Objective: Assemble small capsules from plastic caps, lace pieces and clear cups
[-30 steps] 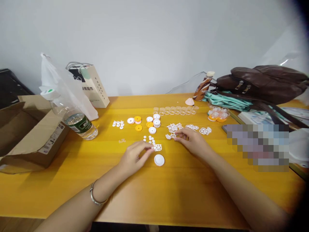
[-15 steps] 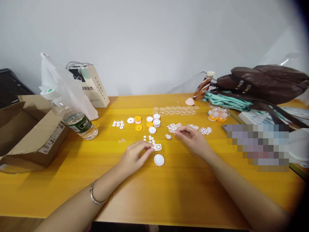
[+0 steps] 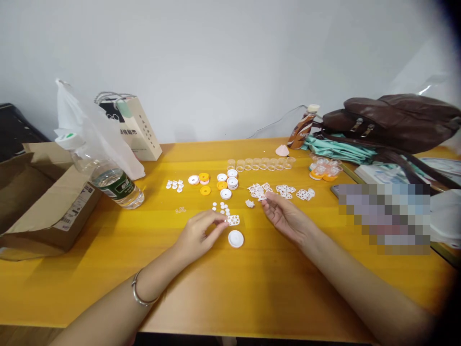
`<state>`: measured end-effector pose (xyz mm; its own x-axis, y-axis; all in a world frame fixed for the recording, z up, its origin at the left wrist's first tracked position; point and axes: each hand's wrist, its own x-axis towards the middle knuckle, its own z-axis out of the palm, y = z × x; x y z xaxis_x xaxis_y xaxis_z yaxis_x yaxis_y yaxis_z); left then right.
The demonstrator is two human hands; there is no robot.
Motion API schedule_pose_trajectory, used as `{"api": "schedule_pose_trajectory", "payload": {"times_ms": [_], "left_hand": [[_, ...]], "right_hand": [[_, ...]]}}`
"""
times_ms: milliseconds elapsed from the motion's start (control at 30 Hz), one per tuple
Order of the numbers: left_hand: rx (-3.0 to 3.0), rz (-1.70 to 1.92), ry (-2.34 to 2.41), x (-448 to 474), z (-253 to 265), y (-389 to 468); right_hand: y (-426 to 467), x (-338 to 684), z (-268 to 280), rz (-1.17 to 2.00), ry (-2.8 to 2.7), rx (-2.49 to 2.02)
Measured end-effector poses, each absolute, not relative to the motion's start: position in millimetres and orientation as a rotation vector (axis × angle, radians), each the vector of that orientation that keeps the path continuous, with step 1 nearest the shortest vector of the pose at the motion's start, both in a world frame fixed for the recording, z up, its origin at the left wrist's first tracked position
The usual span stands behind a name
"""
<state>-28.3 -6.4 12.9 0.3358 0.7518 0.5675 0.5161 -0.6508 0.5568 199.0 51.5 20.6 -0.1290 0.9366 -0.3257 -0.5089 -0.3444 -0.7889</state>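
Between thumb and fingers, my left hand (image 3: 199, 234) pinches a white openwork plastic piece (image 3: 234, 220). A round white cap (image 3: 236, 239) lies just below that piece on the table. My right hand (image 3: 286, 215) is at the pile of white openwork pieces (image 3: 257, 191), its thumb and forefinger closed on the edge of one; whether that piece is lifted I cannot tell. To the left of the right hand sits a small white toothed part (image 3: 249, 203). Several small white discs (image 3: 222, 206) are scattered beyond my left fingers.
White and orange round caps (image 3: 225, 194) stand in groups at mid-table, with clear cups (image 3: 256, 165) in rows behind. Stemmed white parts (image 3: 175, 185) lie to the left. A water bottle (image 3: 120, 185) and cardboard box (image 3: 77, 211) stand left; a brown bag (image 3: 392, 122) lies right.
My right hand has turned, its palm and curled fingers now showing more, and stays at the pile of openwork pieces. The left hand keeps its pinch almost unmoved.
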Motion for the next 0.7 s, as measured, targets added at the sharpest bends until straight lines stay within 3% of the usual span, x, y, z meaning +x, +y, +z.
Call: {"api": "schedule_pose_trajectory", "payload": {"times_ms": [700], "left_hand": [[2.330, 1.202, 1.124, -26.0, 13.7, -8.4]], "right_hand": [[13.7, 177.7, 27.9, 1.739, -1.081, -0.916]]}}
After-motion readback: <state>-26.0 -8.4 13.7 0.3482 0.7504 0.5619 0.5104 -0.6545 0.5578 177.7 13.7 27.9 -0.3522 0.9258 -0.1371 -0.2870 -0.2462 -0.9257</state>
